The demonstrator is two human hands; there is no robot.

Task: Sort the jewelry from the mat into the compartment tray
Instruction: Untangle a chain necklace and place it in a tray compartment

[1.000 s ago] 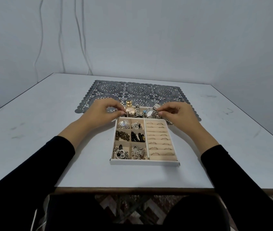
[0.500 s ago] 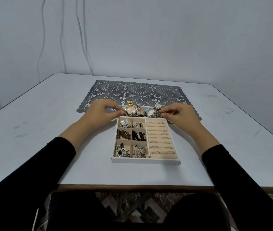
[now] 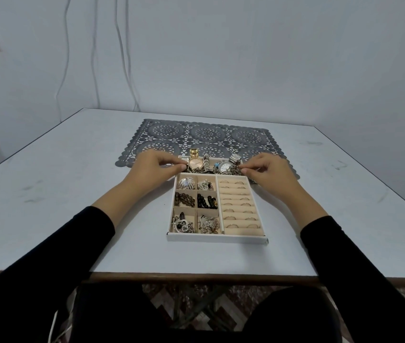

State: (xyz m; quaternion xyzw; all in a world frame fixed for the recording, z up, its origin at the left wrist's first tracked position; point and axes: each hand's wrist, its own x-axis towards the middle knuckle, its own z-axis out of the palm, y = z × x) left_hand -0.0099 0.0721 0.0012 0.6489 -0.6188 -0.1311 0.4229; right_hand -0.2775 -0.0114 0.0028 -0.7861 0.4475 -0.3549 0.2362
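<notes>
The white compartment tray sits on the table in front of the grey lace mat. Its far long compartment holds a gold watch, a silver watch and a dark chain lying along its near side. My left hand pinches at the left end of that compartment. At the right end my right hand pinches the chain links beside the silver watch. The small compartments hold brooches and beads, and the ring rolls hold several rings.
The pale table stretches wide on both sides of the tray. A wall with hanging cables stands behind the table. The table's front edge lies close to my body.
Both hands stay pinched at the two ends of the far compartment, almost still. The view has shifted only slightly.
</notes>
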